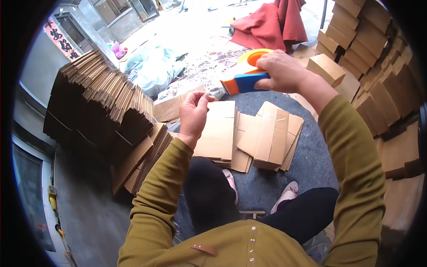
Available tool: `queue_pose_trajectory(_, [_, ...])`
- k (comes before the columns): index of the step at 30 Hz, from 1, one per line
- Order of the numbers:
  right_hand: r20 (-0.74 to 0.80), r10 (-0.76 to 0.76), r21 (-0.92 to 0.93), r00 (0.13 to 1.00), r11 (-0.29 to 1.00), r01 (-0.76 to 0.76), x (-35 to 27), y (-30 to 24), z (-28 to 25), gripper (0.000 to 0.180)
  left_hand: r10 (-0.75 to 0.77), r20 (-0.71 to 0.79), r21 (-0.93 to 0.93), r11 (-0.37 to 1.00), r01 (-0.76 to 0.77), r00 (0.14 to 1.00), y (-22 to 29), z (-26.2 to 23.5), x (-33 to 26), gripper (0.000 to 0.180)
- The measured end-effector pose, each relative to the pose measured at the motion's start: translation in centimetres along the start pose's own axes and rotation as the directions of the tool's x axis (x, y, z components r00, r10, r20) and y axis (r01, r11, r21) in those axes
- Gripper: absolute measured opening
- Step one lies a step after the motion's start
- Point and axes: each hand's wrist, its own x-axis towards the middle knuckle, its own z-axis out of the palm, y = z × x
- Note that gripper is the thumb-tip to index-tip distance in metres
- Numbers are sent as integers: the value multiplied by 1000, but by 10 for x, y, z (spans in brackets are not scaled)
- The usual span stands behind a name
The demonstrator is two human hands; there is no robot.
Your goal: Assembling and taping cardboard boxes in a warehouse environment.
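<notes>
One tape dispenser [246, 83], part-hidden by right grip [283, 72], left grip [193, 116] contents unclear

Brightly lit grey wall [125, 30], window [111, 10], dark floor [315, 153]

The tape dispenser [250, 82] is bright orange and deep blue. Beyond it, the cloth [260, 27] is plain red; left of it, the plastic sheeting [153, 66] is pale blue and the cardboard stack [106, 84] brown, striped by lighter edges. Far left of it, the banner [61, 39] is pink with black characters. Nearer than the dispenser, the carton [269, 140] is plain tan, the ribbed sleeves [351, 155] mustard-olive, the trousers [207, 191] black, the shoes [287, 196] pale pink.
</notes>
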Motion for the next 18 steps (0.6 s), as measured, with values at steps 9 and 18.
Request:
queue_pose_trajectory(9, [560, 474, 451, 679, 514, -730, -182, -8, 83, 40, -309, 418, 299, 935, 192, 854, -115, 87, -33, 17])
queue_pose_trajectory(18, [667, 546, 422, 508, 285, -861, -207, 9, 96, 46, -368, 414, 392, 898, 201, 833, -164, 109, -12, 17])
